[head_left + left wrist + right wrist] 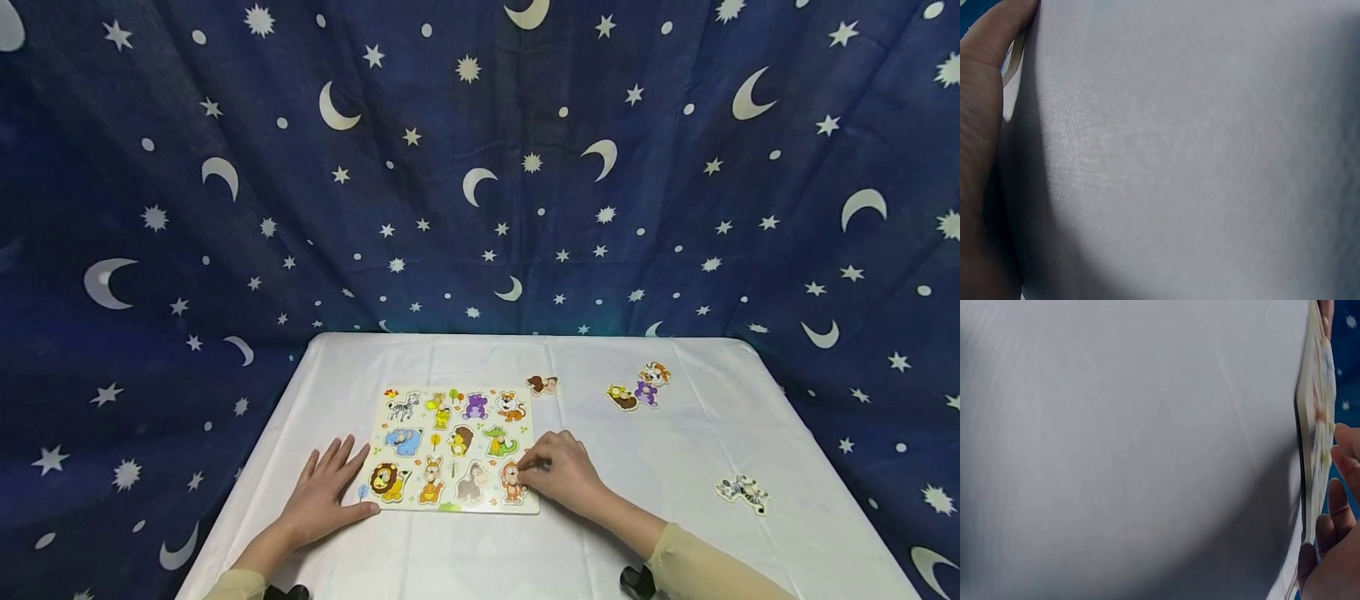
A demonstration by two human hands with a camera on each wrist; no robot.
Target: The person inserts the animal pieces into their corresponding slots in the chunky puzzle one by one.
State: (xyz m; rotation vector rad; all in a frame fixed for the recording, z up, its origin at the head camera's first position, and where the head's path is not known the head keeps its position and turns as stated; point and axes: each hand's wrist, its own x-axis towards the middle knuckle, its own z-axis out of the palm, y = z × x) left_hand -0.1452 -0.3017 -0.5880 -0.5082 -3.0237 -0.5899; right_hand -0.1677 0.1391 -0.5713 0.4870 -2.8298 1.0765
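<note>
An animal puzzle board (420, 504) lies on the white table, printed with a zebra, a hippo, a lion and other animals. My left hand (322, 492) rests with spread fingers beside the board, its thumb at the lower left corner. At the lower right of the board, my right hand (566, 473) pinches the edge of a monkey puzzle piece (512, 482) with thumb and forefinger. The piece lies over its spot, and the fingertips partly cover it. In the right wrist view the fingertips (1342, 434) touch the board's face; the monkey piece cannot be made out there.
A brown gorilla piece (542, 384) lies just past the board's upper right corner. Further right, tiger (655, 374), hippo (646, 394) and hedgehog (622, 397) pieces lie close together. A zebra piece (742, 493) lies near the table's right side. A dark star-patterned cloth (480, 217) hangs behind.
</note>
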